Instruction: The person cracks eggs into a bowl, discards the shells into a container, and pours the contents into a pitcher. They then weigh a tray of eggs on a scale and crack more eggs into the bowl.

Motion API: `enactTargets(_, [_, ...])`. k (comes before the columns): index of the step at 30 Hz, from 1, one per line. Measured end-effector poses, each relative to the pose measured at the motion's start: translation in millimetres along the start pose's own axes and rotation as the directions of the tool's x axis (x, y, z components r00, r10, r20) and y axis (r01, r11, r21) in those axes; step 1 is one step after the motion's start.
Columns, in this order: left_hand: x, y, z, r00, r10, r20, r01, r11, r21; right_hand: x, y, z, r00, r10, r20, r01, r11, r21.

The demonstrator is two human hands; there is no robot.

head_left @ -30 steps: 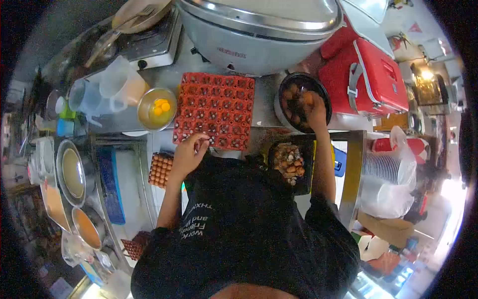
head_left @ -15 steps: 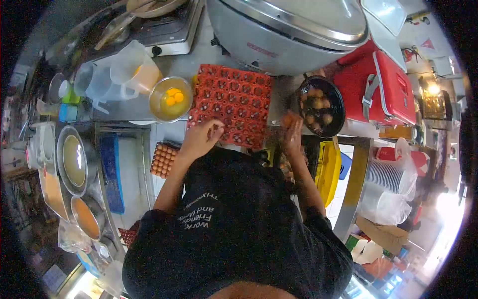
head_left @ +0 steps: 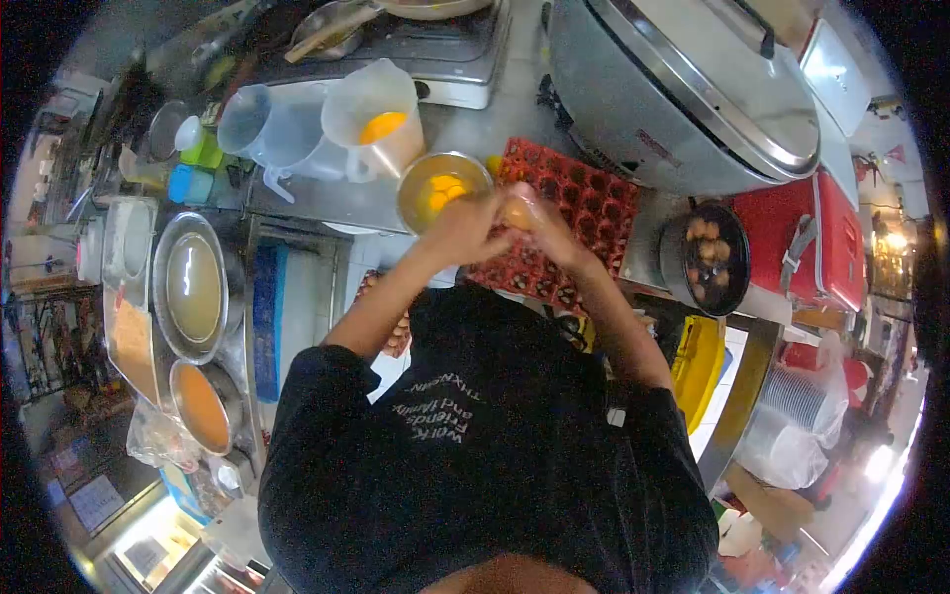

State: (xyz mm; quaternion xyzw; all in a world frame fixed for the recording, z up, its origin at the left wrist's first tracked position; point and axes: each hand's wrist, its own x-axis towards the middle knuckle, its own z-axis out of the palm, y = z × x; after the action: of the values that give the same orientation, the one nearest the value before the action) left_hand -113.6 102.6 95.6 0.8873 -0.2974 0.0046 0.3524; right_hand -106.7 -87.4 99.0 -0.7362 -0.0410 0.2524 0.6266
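Note:
Over the red egg tray, my right hand (head_left: 546,233) is closed around an egg (head_left: 517,212). My left hand (head_left: 463,230) is right beside that egg, its fingers apart and slightly blurred, partly covering the near rim of a metal bowl (head_left: 408,206). Several yolks (head_left: 447,188) lie in clear egg white inside the bowl. The red tray (head_left: 604,213), with rows of cups, sits under and behind my hands. To the right, a black pan (head_left: 740,262) holds several brown eggs (head_left: 708,247) in liquid.
A clear jug (head_left: 371,109) with orange liquid stands behind the bowl. A large grey cooker (head_left: 653,109) and a red cooler box (head_left: 826,238) border the counter. Pots of pale liquid (head_left: 193,287) and orange liquid (head_left: 203,406) stand on the left.
My right hand has carried the egg from beside the black pan leftward to near the bowl. My left hand has come up beside it. The camera view has shifted and tilted.

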Motion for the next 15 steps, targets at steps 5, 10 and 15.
enactTargets(5, [-14, -67, -26, 0.997, 0.032, -0.075, -0.016, 0.980, 0.196, 77, -24, 67, 0.993, -0.083, -0.086, 0.051, 0.946, -0.322])
enactTargets(10, [-36, -99, -35, 0.997, -0.032, -0.069, 0.036, 0.998, 0.053, 118, -6, 94, 0.958, -0.286, -0.029, 0.210, 0.766, -0.608])
enactTargets(15, [-44, -105, -39, 0.995, -0.013, -0.097, 0.013, 1.000, 0.005, 107, -20, 87, 0.928, -0.333, 0.165, 0.345, 0.607, -0.716])
